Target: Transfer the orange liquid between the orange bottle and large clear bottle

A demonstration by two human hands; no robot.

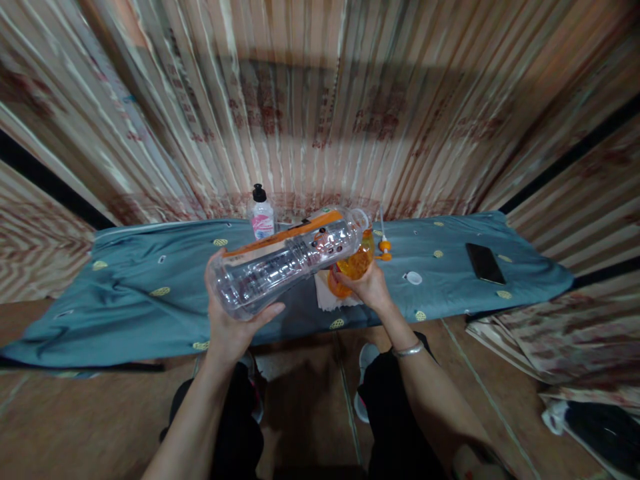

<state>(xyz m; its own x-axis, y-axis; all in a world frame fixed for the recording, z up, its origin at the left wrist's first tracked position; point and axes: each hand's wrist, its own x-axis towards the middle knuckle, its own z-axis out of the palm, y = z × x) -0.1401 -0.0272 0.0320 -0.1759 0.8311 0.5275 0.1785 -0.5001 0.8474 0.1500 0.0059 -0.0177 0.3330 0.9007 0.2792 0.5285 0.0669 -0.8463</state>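
The striped curtain (300,133) rises close behind the table (150,300), whose long cloth-covered top leaves me open room at both ends but little depth between its near edge and the fabric. Across the middle lies my big clear bottle (285,267), its long axis slanting from the base in my left hand (230,327) up and rightward to the neck. That grip is spread wide, cradling the base. The neck meets the top of the amber bottle (363,260), just right of centre; whether the two mouths touch, I cannot tell. My right hand (373,287) is the nearer to this meeting point, wrapped around the amber bottle from the near right side, above a pale sheet (325,300). Behind the clear bottle stands the black-capped bottle (262,220); well off to the right lies the phone (485,263). The orange pump top (384,247) sits just right of the amber bottle, with the small white disc (413,277) nearer me.
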